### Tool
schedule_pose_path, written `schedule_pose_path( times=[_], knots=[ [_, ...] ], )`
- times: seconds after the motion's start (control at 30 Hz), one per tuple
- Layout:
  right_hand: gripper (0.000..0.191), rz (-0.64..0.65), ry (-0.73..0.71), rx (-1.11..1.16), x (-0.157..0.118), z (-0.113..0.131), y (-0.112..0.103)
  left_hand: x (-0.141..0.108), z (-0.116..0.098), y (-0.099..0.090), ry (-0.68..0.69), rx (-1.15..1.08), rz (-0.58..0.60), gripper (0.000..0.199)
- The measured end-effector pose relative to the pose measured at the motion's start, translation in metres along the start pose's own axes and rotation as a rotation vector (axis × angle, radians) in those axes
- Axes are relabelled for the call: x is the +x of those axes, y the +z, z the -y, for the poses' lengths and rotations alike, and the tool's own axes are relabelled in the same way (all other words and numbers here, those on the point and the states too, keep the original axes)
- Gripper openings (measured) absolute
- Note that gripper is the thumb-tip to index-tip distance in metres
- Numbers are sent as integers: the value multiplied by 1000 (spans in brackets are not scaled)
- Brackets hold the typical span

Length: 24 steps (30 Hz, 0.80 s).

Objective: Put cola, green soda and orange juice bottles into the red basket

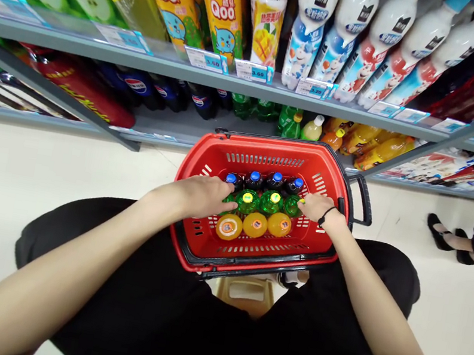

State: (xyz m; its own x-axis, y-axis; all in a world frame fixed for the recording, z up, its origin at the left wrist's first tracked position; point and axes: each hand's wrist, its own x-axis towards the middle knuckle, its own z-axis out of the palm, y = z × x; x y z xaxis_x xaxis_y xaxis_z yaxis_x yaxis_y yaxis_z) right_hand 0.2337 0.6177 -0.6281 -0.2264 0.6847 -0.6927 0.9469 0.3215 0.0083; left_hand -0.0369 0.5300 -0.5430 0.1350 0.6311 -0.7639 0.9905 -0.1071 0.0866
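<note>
A red basket with black handles holds three rows of bottles: dark ones with blue caps, green ones with yellow-green caps, and orange ones. My left hand reaches over the basket's left side, its fingers round the leftmost green bottle, which is mostly hidden. At the right end of the same row, my right hand, with a black band at the wrist, has its fingers closed at the top of a green bottle.
Ahead, a shelf carries upright drink bottles above price tags. Beneath it, the lower shelf has cola, green, and small orange bottles. A person's feet in black shoes are at the right. A beige stool shows between my legs.
</note>
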Motion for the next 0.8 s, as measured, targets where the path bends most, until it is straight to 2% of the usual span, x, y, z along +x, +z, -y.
schedule_pose_path(
  times=[0.13,0.23,0.33,0.43,0.63,0.8],
  knots=[
    [74,13,97,188,23,-4,11,2,-1,1,19,22,-16,55],
    [80,102,114,381,39,-8,26,2,2,3,24,11,-33,56],
    [74,186,111,527,45,-12,40,-1,5,4,21,-19,-44,56],
    [60,224,77,623,42,-15,46,-7,7,6,7,-39,-23,58],
    [43,170,16,651,31,-5,45,-16,17,14,-19,-41,-32,59],
    [43,138,-14,650,34,0,43,-17,24,19,-22,-45,-41,58]
  ],
)
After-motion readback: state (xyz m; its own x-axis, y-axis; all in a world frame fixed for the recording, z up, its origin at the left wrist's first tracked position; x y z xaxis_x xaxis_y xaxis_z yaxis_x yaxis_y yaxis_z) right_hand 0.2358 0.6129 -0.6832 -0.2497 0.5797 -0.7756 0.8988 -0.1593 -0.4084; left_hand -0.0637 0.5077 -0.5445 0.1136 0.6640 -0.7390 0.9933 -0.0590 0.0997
